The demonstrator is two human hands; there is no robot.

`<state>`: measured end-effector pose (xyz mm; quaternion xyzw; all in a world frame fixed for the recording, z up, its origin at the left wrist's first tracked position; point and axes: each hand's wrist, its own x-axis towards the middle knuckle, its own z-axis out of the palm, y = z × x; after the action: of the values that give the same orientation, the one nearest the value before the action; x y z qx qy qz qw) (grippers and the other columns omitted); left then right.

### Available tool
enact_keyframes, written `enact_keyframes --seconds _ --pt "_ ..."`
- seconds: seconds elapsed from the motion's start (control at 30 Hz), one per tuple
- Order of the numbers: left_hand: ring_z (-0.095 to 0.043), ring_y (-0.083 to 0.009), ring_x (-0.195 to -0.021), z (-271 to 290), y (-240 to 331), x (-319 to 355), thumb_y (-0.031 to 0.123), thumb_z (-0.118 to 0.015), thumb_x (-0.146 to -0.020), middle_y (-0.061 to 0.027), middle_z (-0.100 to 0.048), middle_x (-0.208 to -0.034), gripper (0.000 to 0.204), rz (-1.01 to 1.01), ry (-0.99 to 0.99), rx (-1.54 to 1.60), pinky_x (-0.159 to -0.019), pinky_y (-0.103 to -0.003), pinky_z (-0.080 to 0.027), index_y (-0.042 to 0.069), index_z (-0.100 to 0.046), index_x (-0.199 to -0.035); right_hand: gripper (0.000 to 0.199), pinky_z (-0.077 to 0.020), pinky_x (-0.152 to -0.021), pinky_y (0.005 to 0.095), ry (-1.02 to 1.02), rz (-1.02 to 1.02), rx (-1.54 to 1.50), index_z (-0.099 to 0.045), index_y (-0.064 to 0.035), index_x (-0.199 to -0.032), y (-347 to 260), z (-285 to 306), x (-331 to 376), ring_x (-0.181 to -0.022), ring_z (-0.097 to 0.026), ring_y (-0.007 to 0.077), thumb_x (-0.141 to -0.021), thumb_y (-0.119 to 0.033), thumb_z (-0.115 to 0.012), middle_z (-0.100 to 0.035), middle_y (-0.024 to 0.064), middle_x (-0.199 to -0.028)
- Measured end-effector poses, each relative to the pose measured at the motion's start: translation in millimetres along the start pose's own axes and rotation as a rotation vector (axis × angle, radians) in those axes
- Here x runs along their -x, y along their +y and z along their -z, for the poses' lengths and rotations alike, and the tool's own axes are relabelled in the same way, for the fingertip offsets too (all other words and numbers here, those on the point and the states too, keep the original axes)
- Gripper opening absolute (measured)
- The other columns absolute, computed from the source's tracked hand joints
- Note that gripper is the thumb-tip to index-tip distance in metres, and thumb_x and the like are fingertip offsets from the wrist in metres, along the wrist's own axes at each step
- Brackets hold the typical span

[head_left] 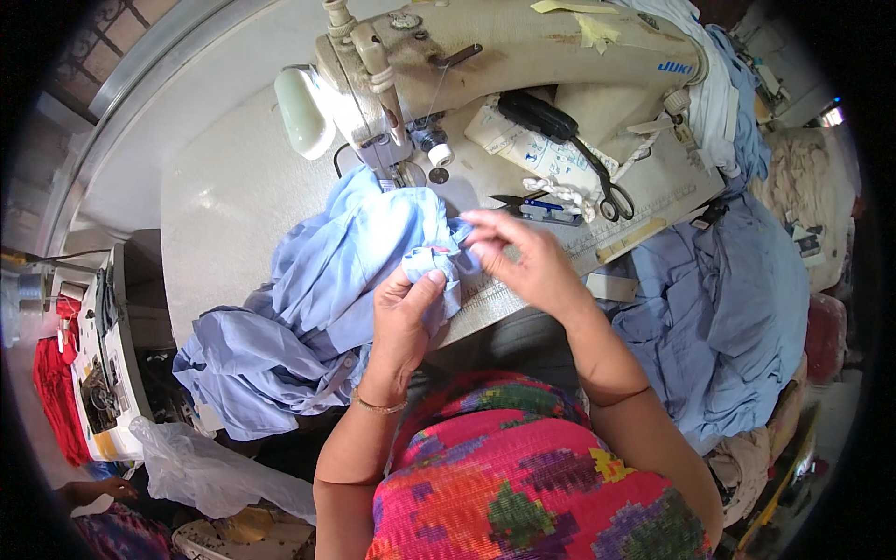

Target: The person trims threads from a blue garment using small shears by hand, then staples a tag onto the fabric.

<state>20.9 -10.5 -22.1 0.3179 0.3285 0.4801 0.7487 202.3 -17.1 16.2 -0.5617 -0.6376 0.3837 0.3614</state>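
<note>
Light blue cloth, which looks like a shirt, lies bunched over the front of the sewing table and runs up to the needle area of the sewing machine. My left hand is closed on a folded edge of it, thumb on top. Just to the right, my right hand has its fingers bent around another bit of the same cloth, thumb and forefinger close together. A small reddish spot shows on the cloth between the hands. My left fingers are mostly hidden under the fabric.
Scissors, black-handled thread snips, a blue pen and printed paper lie right of the needle. More blue garments hang at the table's right. Another machine and a plastic bag are at left. Another person's hand shows lower left.
</note>
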Motion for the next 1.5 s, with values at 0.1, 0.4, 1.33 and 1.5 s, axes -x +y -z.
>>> enact_keyframes --seconds 0.1,0.4,1.33,1.5 --pt "-0.057 -0.0092 -0.077 -2.8 -2.7 -3.5 0.007 -0.061 -0.082 -0.0024 -0.064 -0.089 0.019 -0.047 0.034 -0.031 -0.071 -0.023 -0.046 0.001 -0.063 -0.100 0.034 -0.0405 -0.090 0.0408 0.282 0.314 0.725 -0.058 -0.0059 -0.109 20.3 17.6 -9.6 -0.100 -0.052 0.0297 -0.076 -0.001 -0.054 -0.057 0.0119 -0.107" --pt "-0.055 -0.0077 -0.077 -1.0 -9.6 -8.5 0.005 -0.061 -0.083 -0.0011 -0.063 -0.089 0.018 -0.131 0.045 -0.060 -0.071 -0.023 -0.045 0.001 -0.063 -0.100 0.026 -0.0442 -0.082 0.0393 0.199 0.200 0.744 -0.057 -0.0008 -0.105 41.3 27.8 -13.0 -0.094 -0.054 0.0340 -0.080 -0.001 -0.051 -0.057 0.0123 -0.103" --pt "-0.052 -0.0082 -0.082 -4.3 -10.5 -7.2 0.000 -0.057 -0.084 -0.0022 -0.054 -0.100 0.009 -0.240 0.080 -0.252 -0.071 -0.022 -0.043 -0.002 -0.063 -0.092 0.024 -0.0390 -0.046 0.0191 -0.053 -0.201 -0.354 -0.048 -0.0026 -0.110 -3.3 -32.7 29.5 -0.052 -0.046 0.0037 -0.091 -0.017 -0.054 -0.052 -0.0002 -0.077" --pt "-0.052 -0.0080 -0.081 -3.4 -12.9 -8.0 0.000 -0.057 -0.085 -0.0021 -0.054 -0.099 0.010 -0.235 0.090 -0.215 -0.070 -0.022 -0.043 -0.003 -0.062 -0.092 0.024 -0.0390 -0.046 0.0194 -0.050 -0.187 -0.348 -0.048 -0.0023 -0.109 -1.0 -34.4 29.1 -0.052 -0.046 0.0040 -0.091 -0.017 -0.054 -0.052 -0.0001 -0.076"
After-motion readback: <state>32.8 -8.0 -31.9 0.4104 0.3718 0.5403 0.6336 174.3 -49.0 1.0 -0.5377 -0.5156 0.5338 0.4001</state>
